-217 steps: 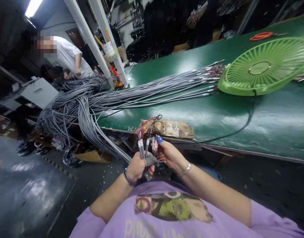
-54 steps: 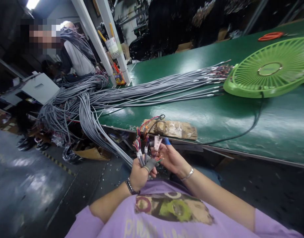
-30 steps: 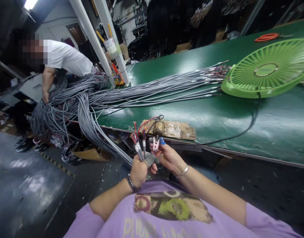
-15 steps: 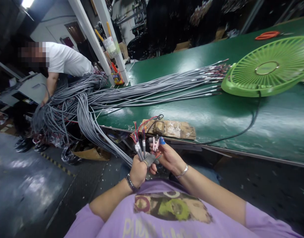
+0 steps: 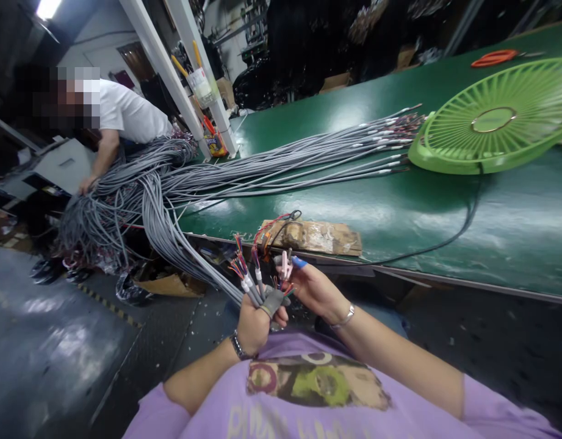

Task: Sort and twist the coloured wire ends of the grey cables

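1. Cables [image 5: 252, 294], grey and few in number, are inside the left hand [image 5: 254, 323], in front of the person's body and just below the near edge of the desk [image 5: 427, 231].
2. This left hand is closed around them; a grey cover [image 5: 274, 301] is on its thumb. The cable ends point upward, and thin coloured wires [image 5: 239, 263] spread out from their white bands.
3. The right hand [image 5: 316, 291] is pinching a pink clip [image 5: 286, 266] between the thumb and a finger. Blue tape [image 5: 299, 262] is wrapped on this thumb. Short reddish wires [image 5: 287, 288] are between the two hands; I cannot tell exactly what touches them.
4. Behind the hands, a wooden board [image 5: 329, 236] lies along the desk edge, with red and black wires at its left end.
5. One thick bundle [image 5: 171, 225] comes down from the big cable pile [image 5: 102, 210] and runs toward the left hand.
6. More long cables [image 5: 285, 160] lie across the desk; their ends are beside a green fan [image 5: 493, 119]. Orange-handled scissors [image 5: 495, 58] lie behind it.
7. At the far left, a co-worker [image 5: 134, 111] in a white shirt bends over the pile, one hand touching it.
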The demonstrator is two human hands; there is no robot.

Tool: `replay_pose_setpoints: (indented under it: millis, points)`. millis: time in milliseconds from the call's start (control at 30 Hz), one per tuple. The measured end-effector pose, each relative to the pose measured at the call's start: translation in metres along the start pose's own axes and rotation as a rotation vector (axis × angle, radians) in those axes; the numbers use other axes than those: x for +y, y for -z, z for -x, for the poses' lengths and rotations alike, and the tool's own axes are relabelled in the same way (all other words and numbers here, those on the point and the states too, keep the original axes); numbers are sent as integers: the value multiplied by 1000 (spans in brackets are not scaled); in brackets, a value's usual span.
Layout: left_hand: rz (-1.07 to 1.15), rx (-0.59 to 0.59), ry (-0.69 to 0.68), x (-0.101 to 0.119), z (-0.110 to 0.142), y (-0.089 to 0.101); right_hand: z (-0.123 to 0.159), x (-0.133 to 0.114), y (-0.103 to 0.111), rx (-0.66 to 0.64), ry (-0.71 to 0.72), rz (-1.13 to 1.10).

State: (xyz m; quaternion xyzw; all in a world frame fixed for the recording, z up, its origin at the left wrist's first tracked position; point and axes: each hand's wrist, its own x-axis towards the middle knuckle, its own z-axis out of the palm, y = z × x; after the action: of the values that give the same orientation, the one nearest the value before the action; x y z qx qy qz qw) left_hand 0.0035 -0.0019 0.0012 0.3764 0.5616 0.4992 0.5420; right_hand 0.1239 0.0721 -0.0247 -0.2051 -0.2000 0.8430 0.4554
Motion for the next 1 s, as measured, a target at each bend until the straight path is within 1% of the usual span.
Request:
replay_pose_setpoints:
  millis: [167,267,367,433,500,567,633,800,1000]
  points:
    - [-6,9,-68,-4,-5,-3,0,3,2,27,59,57]
    - [-12,1,-93,-4,-8,-6,0,6,1,-15,74,67]
    - [-22,5,-90,-3,-9,-8,-2,7,0,-125,-14,23]
    - [-32,5,-79,-3,-10,-9,-3,7,1,-153,-71,-23]
    - [-40,8,-77,-4,-10,-9,-5,6,2,-106,-76,-71]
    - [-43,17,-78,-5,-10,-8,-7,6,4,-40,-49,-101]
    - [-38,23,-75,-6,-11,-8,-9,6,6,-6,-36,-110]
    - [-37,14,-56,-6,-10,-7,-9,6,5,39,-12,-123]
    - [-52,-14,-48,-5,-8,-6,-10,6,4,53,-18,-129]
